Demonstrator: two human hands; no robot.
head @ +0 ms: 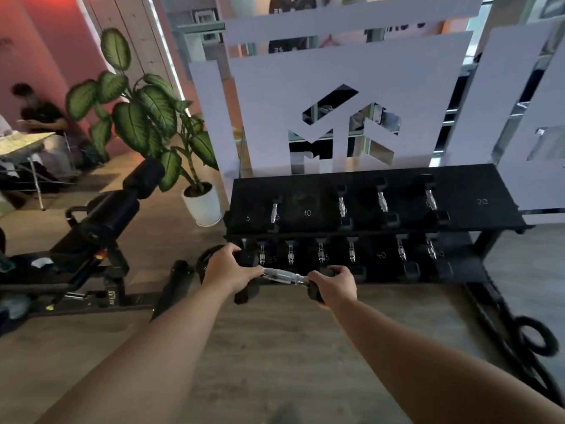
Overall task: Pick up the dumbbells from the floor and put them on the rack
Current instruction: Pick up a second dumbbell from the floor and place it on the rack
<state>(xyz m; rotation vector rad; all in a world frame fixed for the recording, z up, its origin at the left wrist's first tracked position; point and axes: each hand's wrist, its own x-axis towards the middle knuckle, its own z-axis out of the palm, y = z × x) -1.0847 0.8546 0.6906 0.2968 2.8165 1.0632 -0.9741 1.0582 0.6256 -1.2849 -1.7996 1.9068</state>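
I hold a black hex dumbbell (284, 276) with a chrome handle crosswise in front of the lower tier of the black two-tier rack (477, 191). My left hand (227, 270) grips its left head, and my right hand (334, 284) grips its right head. The dumbbell hangs above the wooden floor, close to the rack's lower front left edge. Several other dumbbells sit on both tiers, with white weight numbers painted between them. The upper tier has bare space at its right end by the number 20.
A black adjustable bench (101, 228) stands at the left. A potted plant (201, 203) is beside the rack's left end. White cut-out panels (336, 87) rise behind the rack. A black ring (536, 336) lies on the floor at right. A person sits at far left.
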